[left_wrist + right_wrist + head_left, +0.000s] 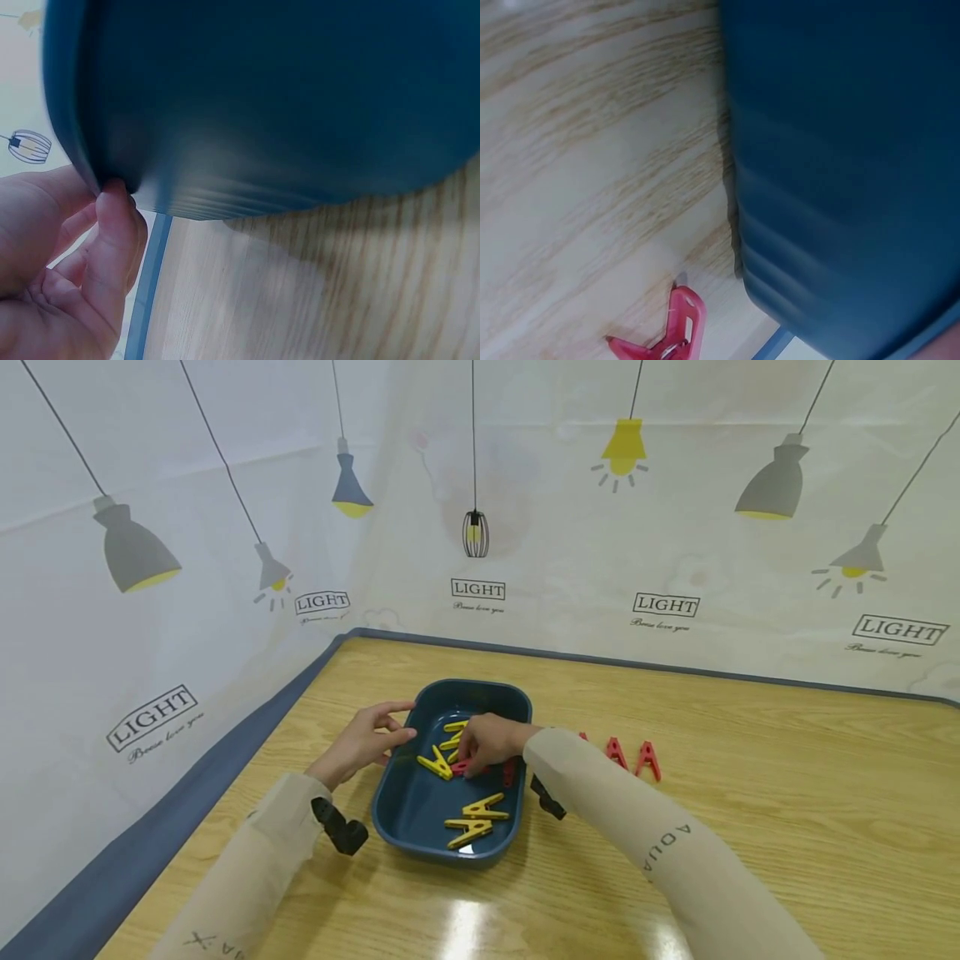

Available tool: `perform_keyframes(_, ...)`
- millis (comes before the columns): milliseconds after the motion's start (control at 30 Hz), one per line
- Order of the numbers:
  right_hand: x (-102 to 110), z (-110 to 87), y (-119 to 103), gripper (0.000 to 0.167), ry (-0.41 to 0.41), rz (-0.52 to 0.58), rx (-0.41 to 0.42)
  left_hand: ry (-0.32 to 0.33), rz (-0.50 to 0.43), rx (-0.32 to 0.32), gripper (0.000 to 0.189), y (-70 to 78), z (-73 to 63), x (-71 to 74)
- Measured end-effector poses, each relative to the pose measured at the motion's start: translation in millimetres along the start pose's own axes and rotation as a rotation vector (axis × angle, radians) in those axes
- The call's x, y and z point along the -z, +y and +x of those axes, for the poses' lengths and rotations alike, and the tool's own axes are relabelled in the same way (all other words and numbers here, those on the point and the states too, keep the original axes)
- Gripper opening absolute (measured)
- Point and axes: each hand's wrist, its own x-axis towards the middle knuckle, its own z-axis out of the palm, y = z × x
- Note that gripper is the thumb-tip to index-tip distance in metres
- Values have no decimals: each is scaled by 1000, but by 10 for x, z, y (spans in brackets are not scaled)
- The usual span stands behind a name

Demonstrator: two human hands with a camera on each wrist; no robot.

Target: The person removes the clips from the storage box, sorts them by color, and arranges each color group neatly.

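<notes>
A dark blue plastic basin [390, 827] stands on the table, holding yellow and red clothespins. My left hand [363, 743] grips its left rim; in the left wrist view, the fingers [116, 232] press the outer wall below the rim. My right hand [491, 739] reaches over the right rim and pinches a red clothespin [461, 768] inside. Next to that one lies a yellow clothespin [437, 763], and other yellow ones are partly hidden by the hand. Another red clothespin [508, 772] is by the right wall. Two yellow clothespins [468, 832] lie at the near end.
On the wooden table [750, 777], right of the basin, is a row of red clothespins [648, 761], partly covered by the right sleeve [600, 793]. One red clothespin [679, 326] shows beside the basin in the right wrist view. A printed curtain [570, 552] hangs behind.
</notes>
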Motion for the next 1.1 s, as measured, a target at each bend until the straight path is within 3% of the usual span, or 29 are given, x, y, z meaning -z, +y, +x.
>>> perform_keyframes(133,-7,-10,-5,13,23,-16,2,4,-6,8,50,-169,118,5)
perform_keyframes(233,-10,-16,-13,11,35,-24,-2,6,-1,5,51,-207,142,7)
perform_keyframes(467,-15,-20,-25,10,48,-36,-12,3,-2,-3,50,-203,132,4)
perform_keyframes(867,56,-69,-39,11,20,52,0,2,-5,-2,50,-192,129,-5)
perform_keyframes(1100,80,-90,-34,20,45,54,12,4,-4,5,50,-182,126,-1)
